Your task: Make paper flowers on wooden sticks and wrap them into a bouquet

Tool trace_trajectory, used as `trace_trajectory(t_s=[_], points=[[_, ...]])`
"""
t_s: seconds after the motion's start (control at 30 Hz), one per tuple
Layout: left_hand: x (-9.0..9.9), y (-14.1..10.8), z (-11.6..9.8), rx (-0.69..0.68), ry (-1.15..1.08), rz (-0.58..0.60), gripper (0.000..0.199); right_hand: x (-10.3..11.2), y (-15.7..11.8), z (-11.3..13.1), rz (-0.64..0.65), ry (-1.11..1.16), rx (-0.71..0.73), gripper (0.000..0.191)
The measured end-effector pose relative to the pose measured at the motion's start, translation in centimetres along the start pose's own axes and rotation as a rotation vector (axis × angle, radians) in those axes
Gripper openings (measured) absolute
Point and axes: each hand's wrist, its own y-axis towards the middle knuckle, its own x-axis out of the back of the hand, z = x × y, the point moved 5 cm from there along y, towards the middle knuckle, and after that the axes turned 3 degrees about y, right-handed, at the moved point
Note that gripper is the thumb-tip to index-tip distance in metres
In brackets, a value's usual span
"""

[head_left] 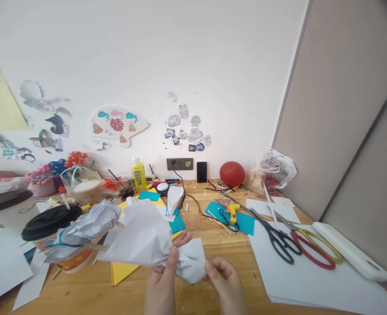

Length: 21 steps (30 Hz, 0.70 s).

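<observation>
A sheet of white paper (144, 232), gathered and creased at its middle, is held above the wooden table (226, 271). My left hand (167, 271) pinches the gathered part, its thumb on top and some fingers showing behind. At the paper's right end, my right hand (224, 278) grips the edge between thumb and curled fingers. Left of the hands, a crumpled white paper bundle (91, 221) on a thin stick, with a blue strip round it, leans over a cup with a black lid (50, 221).
Black scissors (280, 245) and red-and-yellow-handled scissors (314, 249) lie on white sheets (278, 284) at right. Behind are a yellow glue gun (233, 213), a red balloon (231, 173), a phone (201, 172) and a yellow bottle (138, 173). A white cutter (350, 251) borders the right wall.
</observation>
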Motion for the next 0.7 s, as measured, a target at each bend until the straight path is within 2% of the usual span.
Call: trace_trajectory(t_s=[0.17, 0.23, 0.4, 0.57, 0.7], points=[[0.0, -0.1, -0.1, -0.060, 0.026, 0.031, 0.043, 0.3, -0.2, 0.9, -0.088, -0.111, 0.175, 0.040], [0.1, 0.0, 0.0, -0.056, 0.017, 0.034, 0.043, 0.1, -0.3, 1.2, -0.074, -0.113, 0.208, 0.039], [0.1, 0.2, 0.0, -0.021, -0.016, 0.009, 0.046, -0.9, -0.5, 0.6, 0.052, -0.010, 0.067, 0.039], [-0.2, 0.1, -0.2, -0.021, 0.005, -0.011, 0.049, -0.3, -0.4, -0.2, -0.017, -0.036, 0.040, 0.038], [-0.3, 0.2, 0.2, 0.003, -0.006, -0.004, 0.050, -0.1, -0.2, -0.3, -0.032, 0.029, 0.016, 0.039]])
